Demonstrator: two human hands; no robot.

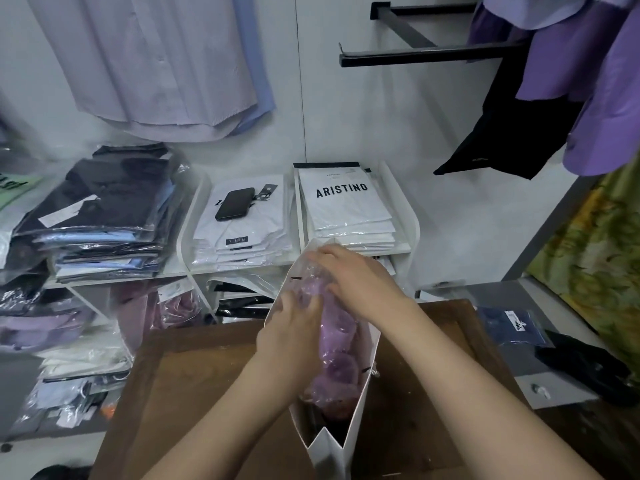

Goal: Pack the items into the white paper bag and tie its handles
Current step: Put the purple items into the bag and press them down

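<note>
A white paper bag (360, 403) stands open on a brown wooden table (194, 386). A purple garment in clear plastic wrap (337, 344) sticks out of the bag's mouth, its lower part inside. My left hand (289, 336) presses on the left side of the package near the bag's left wall. On the package's upper end lies my right hand (360, 282), fingers curled over the plastic. The bag's handles are not clearly visible.
White shelves (405, 216) behind the table hold stacks of packed shirts, with a black phone (234, 204) on the middle stack. Wrapped dark shirts (100, 209) are piled at the left. A navy packed item (516, 327) lies right of the table. Shirts hang above.
</note>
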